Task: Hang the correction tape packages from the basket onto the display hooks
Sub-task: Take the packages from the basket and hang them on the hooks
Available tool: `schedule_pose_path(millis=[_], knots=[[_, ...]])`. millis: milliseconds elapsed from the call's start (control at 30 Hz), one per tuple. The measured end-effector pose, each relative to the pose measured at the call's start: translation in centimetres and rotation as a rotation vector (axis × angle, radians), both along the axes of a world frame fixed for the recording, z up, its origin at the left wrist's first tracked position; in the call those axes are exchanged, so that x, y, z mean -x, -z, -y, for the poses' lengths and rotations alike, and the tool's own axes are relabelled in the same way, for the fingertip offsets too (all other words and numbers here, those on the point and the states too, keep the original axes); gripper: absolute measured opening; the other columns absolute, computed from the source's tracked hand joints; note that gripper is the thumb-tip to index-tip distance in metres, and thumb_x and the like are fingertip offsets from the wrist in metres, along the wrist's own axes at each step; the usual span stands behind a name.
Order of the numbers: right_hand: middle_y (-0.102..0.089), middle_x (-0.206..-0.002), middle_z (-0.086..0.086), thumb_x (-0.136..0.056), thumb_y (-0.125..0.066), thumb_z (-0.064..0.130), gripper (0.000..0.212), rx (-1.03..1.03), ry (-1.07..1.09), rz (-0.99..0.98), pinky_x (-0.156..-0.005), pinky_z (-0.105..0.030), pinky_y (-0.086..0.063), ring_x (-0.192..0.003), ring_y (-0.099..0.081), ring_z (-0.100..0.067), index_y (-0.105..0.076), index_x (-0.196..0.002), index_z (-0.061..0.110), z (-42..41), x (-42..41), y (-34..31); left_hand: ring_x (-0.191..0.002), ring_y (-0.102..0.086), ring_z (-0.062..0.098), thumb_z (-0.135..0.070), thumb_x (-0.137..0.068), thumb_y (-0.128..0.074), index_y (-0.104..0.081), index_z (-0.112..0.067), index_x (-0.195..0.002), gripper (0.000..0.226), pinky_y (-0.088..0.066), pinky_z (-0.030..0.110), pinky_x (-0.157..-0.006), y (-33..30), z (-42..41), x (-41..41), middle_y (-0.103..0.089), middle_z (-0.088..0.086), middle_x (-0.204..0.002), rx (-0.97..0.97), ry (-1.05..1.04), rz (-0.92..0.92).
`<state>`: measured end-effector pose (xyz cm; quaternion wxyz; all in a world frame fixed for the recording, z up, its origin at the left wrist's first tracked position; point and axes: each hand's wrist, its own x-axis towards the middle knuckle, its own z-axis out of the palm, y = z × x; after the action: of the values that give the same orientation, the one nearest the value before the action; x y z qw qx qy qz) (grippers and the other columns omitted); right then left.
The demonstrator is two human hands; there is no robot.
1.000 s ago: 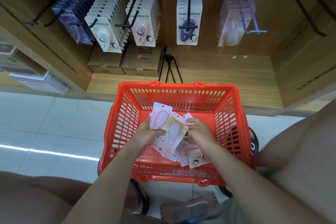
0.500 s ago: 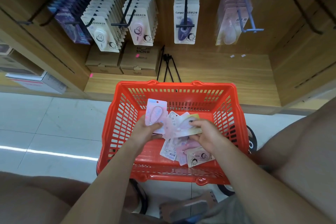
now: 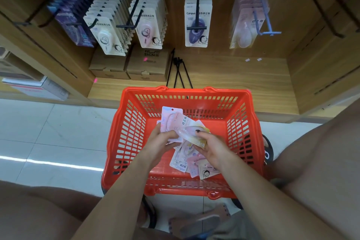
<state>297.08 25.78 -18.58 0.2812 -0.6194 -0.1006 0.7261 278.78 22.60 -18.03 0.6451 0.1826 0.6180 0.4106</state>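
Both our hands are inside the red basket (image 3: 124, 132): our left hand (image 3: 159, 142) grips pink correction tape packages (image 3: 171, 121), our right hand (image 3: 212, 148) pinches a yellow package (image 3: 194, 132). More loose packages (image 3: 185, 161) lie on the bottom, below the display hooks (image 3: 196, 27).

Bare forearms, no sleeves, bare hands (image 3: 161, 142), dark-painted fingernail, bare knees, dark sandals (image 3: 267, 154)

Single head-worn view, looking forward and steeply down (wide-angle), close over the basket (image 3: 124, 142), display hooks (image 3: 196, 27) beyond
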Motion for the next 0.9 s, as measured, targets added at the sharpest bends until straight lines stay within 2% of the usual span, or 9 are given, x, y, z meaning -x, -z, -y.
schedule_pose_path(millis=[100, 200, 267, 333, 367, 433, 533, 667, 900], knots=[[-0.074, -0.124, -0.015, -0.091, -0.076, 0.009, 0.030, -0.010, -0.111, 0.022, -0.085, -0.036, -0.060, -0.115, -0.071, -0.031, -0.069, -0.121, 0.008, -0.2, -0.3, 0.1, -0.100, -0.078, 0.022, -0.009, -0.090, -0.076, -0.066, -0.019, -0.126, 0.039, -0.063, 0.033, -0.075, -0.1, -0.5, 0.0, -0.079, 0.005, -0.112, -0.013, -0.065, -0.044], [-0.076, -0.112, -0.012, -0.094, -0.073, 0.010, 0.030, -0.045, -0.233, 0.045, -0.090, -0.039, -0.062, -0.104, -0.076, -0.029, -0.063, -0.122, 0.011, -0.4, -0.7, 0.3, -0.101, -0.077, 0.025, -0.007, -0.095, -0.072, -0.064, -0.012, -0.126, 0.033, -0.063, 0.032, -0.073, -0.1, -0.8, 0.0, -0.076, 0.013, -0.117, -0.015, -0.096, -0.121], [-0.072, -0.108, -0.010, -0.094, -0.071, 0.010, 0.037, -0.084, -0.352, 0.143, -0.078, -0.029, -0.061, -0.092, -0.075, -0.023, -0.061, -0.130, 0.012, -0.2, -1.2, 0.6, -0.103, -0.076, 0.027, -0.006, -0.095, -0.071, -0.063, -0.009, -0.128, 0.034, -0.064, 0.033, -0.074, 0.0, -0.8, 0.1, -0.074, 0.015, -0.118, -0.026, -0.112, -0.166], [-0.064, -0.125, -0.010, -0.091, -0.070, 0.005, 0.057, -0.164, -0.651, 0.355, -0.061, -0.020, -0.054, -0.090, -0.071, -0.018, -0.053, -0.144, 0.016, 0.2, -2.2, 1.6, -0.103, -0.075, 0.029, -0.007, -0.096, -0.070, -0.062, -0.010, -0.129, 0.034, -0.064, 0.036, -0.076, 0.2, -0.8, 0.3, -0.073, 0.015, -0.118, -0.039, -0.124, -0.214], [-0.057, -0.139, -0.009, -0.090, -0.070, 0.004, 0.067, -0.233, -0.892, 0.487, -0.064, -0.021, -0.053, -0.103, -0.069, -0.020, -0.047, -0.151, 0.019, 0.4, -2.8, 2.2, -0.101, -0.076, 0.027, -0.008, -0.096, -0.070, -0.063, -0.011, -0.128, 0.033, -0.064, 0.037, -0.075, 0.3, -0.8, 0.4, -0.073, 0.015, -0.117, -0.041, -0.127, -0.236], [-0.045, -0.157, -0.003, -0.091, -0.068, 0.008, 0.075, -0.381, -1.352, 0.725, -0.092, -0.030, -0.054, -0.133, -0.055, -0.026, -0.038, -0.159, 0.024, 0.8, -3.8, 3.9, -0.094, -0.076, 0.023, -0.008, -0.097, -0.070, -0.064, -0.014, -0.123, 0.028, -0.064, 0.035, -0.069, 0.9, -0.5, 0.6, -0.074, 0.014, -0.114, -0.042, -0.120, -0.267], [-0.039, -0.163, 0.000, -0.097, -0.064, 0.015, 0.072, -0.497, -1.675, 0.868, -0.118, -0.041, -0.038, -0.147, -0.039, -0.026, -0.033, -0.160, 0.028, 1.1, -4.4, 5.9, -0.097, -0.076, 0.027, -0.010, -0.096, -0.072, -0.065, -0.020, -0.113, 0.021, -0.065, 0.046, -0.080, 1.8, 0.0, 0.7, -0.075, 0.010, -0.110, -0.027, -0.092, -0.324], [-0.032, -0.165, -0.001, -0.101, -0.062, 0.028, 0.069, -0.492, -1.809, 0.958, -0.123, -0.042, -0.026, -0.152, -0.032, -0.026, -0.028, -0.162, 0.031, 0.7, -4.7, 7.2, -0.103, -0.074, 0.029, -0.014, -0.094, -0.074, -0.066, -0.018, -0.115, 0.024, -0.059, 0.055, -0.095, 2.5, 0.4, 0.6, -0.076, 0.009, -0.109, -0.005, -0.063, -0.390], [-0.047, -0.146, -0.005, -0.093, -0.072, 0.027, 0.062, -0.486, -1.796, 0.879, -0.102, -0.035, -0.047, -0.130, -0.054, -0.028, -0.042, -0.147, 0.027, 0.4, -4.6, 7.5, -0.095, -0.075, 0.018, -0.021, -0.095, -0.074, -0.067, -0.026, -0.109, 0.016, -0.061, 0.035, -0.082, 2.4, -0.2, 0.7, -0.077, 0.000, -0.102, -0.031, 0.001, -0.447]])
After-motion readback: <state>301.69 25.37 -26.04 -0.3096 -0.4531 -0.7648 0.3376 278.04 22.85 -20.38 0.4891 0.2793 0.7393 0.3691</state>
